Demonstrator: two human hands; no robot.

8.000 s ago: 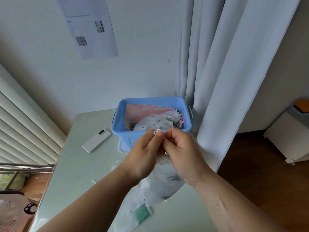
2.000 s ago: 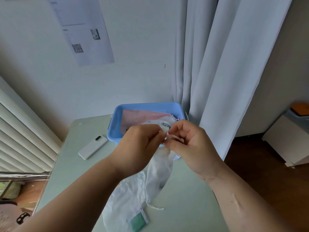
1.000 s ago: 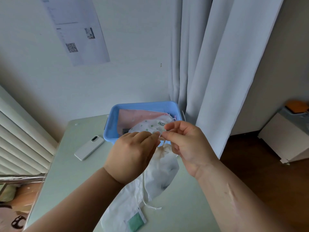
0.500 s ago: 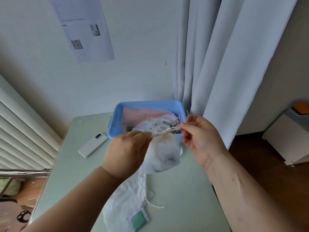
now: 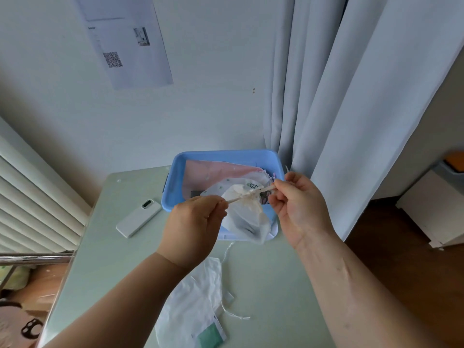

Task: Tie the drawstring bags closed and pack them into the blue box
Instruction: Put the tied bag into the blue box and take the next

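The left hand (image 5: 193, 229) and right hand (image 5: 298, 204) each pinch one end of a drawstring (image 5: 261, 190), stretching it taut between them.

A white drawstring bag (image 5: 247, 219) hangs from that cord with its neck gathered, in the air before the near wall of the blue box (image 5: 226, 155). The box stands at the far end of the pale green table (image 5: 113, 247) and holds a pink bag (image 5: 211, 172) and a spotted white bag (image 5: 221, 188). Another white bag (image 5: 195, 297) lies flat near the person. A white phone (image 5: 138, 218) lies left of the box, and a grey curtain (image 5: 351, 96) hangs behind it.
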